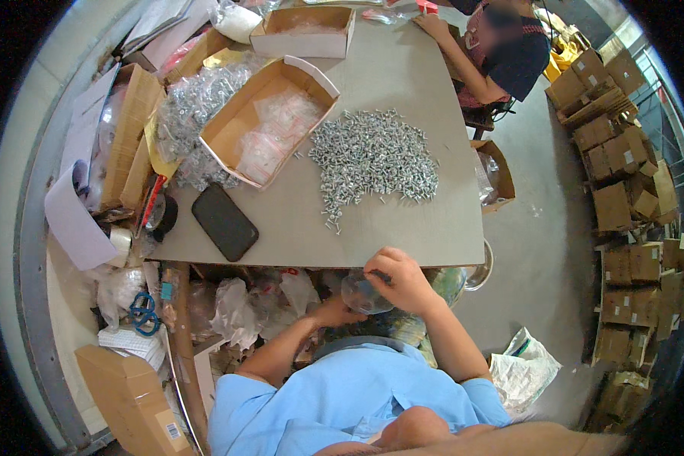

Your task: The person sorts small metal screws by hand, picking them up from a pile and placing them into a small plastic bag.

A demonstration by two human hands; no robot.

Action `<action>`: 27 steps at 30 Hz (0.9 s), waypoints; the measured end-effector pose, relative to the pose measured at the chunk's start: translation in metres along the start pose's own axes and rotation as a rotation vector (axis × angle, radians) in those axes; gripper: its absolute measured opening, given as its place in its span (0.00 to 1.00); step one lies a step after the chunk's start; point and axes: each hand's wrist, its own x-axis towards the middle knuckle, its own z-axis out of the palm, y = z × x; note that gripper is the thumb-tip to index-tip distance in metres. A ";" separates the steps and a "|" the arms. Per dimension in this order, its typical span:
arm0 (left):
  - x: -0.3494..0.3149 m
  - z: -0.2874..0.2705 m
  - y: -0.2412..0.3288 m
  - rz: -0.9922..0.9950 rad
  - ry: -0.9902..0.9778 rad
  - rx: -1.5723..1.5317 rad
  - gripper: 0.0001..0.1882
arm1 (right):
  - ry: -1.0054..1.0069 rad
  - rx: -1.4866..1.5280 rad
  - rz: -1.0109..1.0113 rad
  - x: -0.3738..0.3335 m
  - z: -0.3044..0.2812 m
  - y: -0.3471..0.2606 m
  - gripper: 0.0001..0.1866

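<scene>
Just off the table's near edge, both my hands are at a small clear plastic bag point(363, 298). My right hand point(400, 280) is closed at the bag's top, its fingers curled down and pinched together. Lower on the other side, my left hand point(336, 311) grips the bag, with its fingertips partly hidden. A wide pile of small silver screws point(374, 156) lies on the grey table point(304, 239) beyond my hands. Left of the pile, an open cardboard box point(219, 129) holds flat clear bags point(277, 129) with red marks.
A black phone-like case point(225, 222) lies at the table's left. Bagged hardware point(197, 106) and another box point(304, 42) stand behind. Blue-handled scissors point(144, 313) lie lower left. Across the table's far right sits another person point(501, 57). Stacked cartons point(623, 205) line the right side.
</scene>
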 end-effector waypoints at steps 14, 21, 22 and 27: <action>-0.033 -0.082 0.134 0.251 -0.133 -0.280 0.36 | -0.071 -0.001 -0.300 0.007 -0.020 -0.059 0.11; -0.015 -0.074 0.151 0.527 0.203 -0.126 0.06 | 0.103 0.118 0.002 -0.008 -0.030 -0.044 0.08; -0.014 -0.072 0.154 0.545 0.232 -0.108 0.04 | 0.101 0.157 0.108 -0.008 -0.030 -0.047 0.08; -0.017 -0.071 0.160 0.608 0.280 -0.068 0.03 | 0.046 0.285 0.276 -0.007 -0.030 -0.053 0.06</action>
